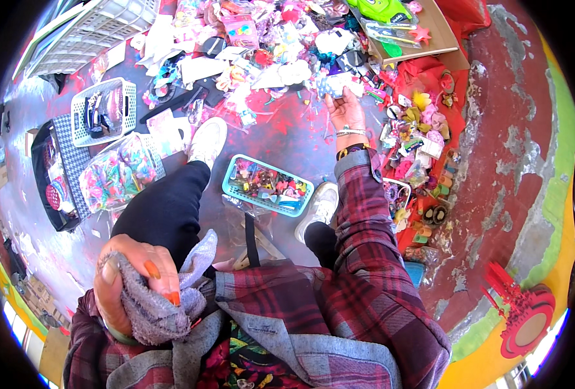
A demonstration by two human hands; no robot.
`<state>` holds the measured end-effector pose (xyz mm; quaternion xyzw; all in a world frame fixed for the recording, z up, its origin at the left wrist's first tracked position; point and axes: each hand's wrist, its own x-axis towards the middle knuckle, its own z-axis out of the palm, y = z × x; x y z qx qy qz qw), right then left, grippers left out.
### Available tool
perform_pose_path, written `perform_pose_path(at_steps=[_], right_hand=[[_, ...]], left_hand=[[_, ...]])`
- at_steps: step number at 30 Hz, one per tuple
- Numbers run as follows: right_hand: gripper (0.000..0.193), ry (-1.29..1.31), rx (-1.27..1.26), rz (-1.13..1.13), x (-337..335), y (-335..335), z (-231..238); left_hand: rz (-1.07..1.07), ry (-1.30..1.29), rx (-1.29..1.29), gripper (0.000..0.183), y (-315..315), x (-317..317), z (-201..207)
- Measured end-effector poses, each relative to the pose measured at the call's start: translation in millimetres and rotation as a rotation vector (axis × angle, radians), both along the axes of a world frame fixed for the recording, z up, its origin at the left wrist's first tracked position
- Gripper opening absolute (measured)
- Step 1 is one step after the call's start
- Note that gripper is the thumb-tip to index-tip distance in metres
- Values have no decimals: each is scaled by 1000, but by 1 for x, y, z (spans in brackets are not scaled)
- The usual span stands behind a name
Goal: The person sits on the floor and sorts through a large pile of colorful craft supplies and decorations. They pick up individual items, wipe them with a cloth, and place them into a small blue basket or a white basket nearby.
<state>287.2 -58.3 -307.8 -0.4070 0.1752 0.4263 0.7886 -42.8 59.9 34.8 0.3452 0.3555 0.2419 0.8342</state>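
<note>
My left hand is closed around a bunched grey cloth, close to my body at the lower left. One end of the cloth sticks up past the fingers. Stretched forward, my right hand pinches a small pale blue-and-white patterned piece at the near edge of a big pile of small goods. What that piece is cannot be made out. Between my shoes stands a light-green plastic basket, filled with small colourful trinkets.
At the left are a pale basket, a clear bag of colourful pieces and a black open bag. A grey crate and a cardboard box flank the pile. Hair ornaments lie on red cloth; a red stool stands lower right.
</note>
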Motion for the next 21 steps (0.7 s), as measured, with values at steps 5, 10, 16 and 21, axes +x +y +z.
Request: perform_pose_path(at_steps=[5,10,16,21], right_hand=[[14,1,-3,4,-4,2,-2],[10,-79,-305,152,13,-27,-31],[19,-930,-1025,576,139,-169,-77],[39,-1201,-2179,955,190,-188,-5]], left_hand=[[3,8,15,34,-1,0,0],[1,26,27,35,-2,1,0],[13,38,30,35,0,4,-4],[15,96,82,34,-4,11,0]])
